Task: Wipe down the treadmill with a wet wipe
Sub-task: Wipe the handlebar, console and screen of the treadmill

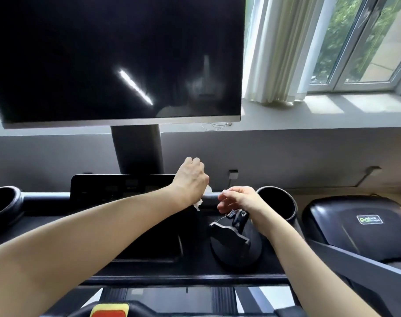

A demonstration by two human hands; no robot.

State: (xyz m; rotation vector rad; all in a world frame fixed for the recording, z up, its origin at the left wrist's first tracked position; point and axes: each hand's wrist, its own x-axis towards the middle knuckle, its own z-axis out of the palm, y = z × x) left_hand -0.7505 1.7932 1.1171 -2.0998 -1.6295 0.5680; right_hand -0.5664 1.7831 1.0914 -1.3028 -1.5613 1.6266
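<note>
While left hand fingers clamp the wet wipe, right hand fingers curl loosely.

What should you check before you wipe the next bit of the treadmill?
1. Wet wipe gripped in left hand: ok.
2. Wipe pressed on the black bar: cannot tell.
3. Right hand empty: cannot tell.
4. Black clip off the console: not ok, it lies just beneath the right hand.
5. Big screen dark: ok.
</note>
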